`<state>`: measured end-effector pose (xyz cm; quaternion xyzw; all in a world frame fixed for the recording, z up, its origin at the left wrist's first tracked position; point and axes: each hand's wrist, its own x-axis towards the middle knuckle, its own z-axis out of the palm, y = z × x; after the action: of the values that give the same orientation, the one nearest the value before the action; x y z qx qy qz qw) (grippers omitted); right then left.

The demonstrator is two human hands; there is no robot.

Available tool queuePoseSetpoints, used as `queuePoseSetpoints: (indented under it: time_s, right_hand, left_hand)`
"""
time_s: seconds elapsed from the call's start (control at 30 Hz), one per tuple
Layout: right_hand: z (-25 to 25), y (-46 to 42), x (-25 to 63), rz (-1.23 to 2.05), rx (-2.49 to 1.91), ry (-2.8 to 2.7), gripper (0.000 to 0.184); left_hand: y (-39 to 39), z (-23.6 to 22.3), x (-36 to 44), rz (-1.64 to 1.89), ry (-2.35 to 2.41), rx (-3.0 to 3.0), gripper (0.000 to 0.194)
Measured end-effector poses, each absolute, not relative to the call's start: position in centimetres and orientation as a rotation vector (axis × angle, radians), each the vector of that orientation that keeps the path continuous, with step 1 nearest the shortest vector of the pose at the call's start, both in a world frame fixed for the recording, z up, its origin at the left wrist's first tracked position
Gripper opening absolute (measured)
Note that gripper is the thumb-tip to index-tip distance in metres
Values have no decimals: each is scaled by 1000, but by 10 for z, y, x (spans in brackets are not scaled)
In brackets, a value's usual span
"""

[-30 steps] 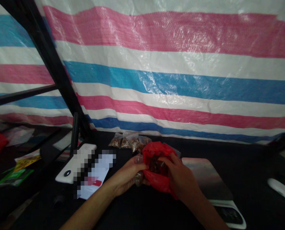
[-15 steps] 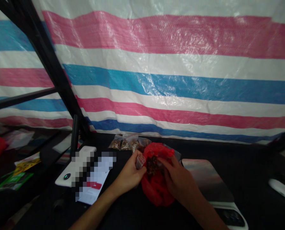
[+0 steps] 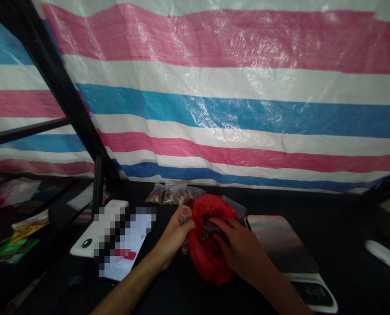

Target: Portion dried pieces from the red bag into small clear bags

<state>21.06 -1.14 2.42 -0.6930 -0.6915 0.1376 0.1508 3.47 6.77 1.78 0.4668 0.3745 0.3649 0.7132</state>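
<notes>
My left hand [image 3: 178, 229] is closed around a small clear plastic bag [image 3: 185, 215] with some brown contents low in it, at the left side of a red plastic bag [image 3: 211, 267]. The red bag stands open on the black table, its rim crumpled. Loose dried brown bits [image 3: 204, 234] show in its mouth. My right hand [image 3: 236, 240] reaches into that mouth from the right, fingers curled together among the bits; what lies between the fingertips is hidden. Behind, several small clear bags of brown bits [image 3: 170, 195] lie in a row.
Right of the red bag is a flat scale [image 3: 282, 245] with a metal plate and dark display. At left lie a white device [image 3: 83, 247] and a partly blurred printed sheet [image 3: 123, 264]. Black frame bars [image 3: 67, 100] and a striped sheet [image 3: 231, 83] rise behind. A white rounded object [image 3: 385, 256] lies far right.
The red bag has tipped toward me and shifted slightly left. My left hand has turned and moved a little left with the clear bag. My right hand stays inside the red bag's mouth.
</notes>
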Motion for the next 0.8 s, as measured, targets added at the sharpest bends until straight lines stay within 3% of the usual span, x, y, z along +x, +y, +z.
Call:
queuePoseSetpoints:
  time_s: [0.27,0.57,0.8]
  right_hand:
    - [24,-15,209,502,-1834,-1932,39]
    - [29,-12,209,553,-1776,-1769,33]
    - [28,-12,211,404,-1595,-1722,34]
  left_hand:
    - [70,20,32,771,793,1047,19]
    - [75,15,32,963,783,1579,20]
    - [68,14,34,840,727,1662,21]
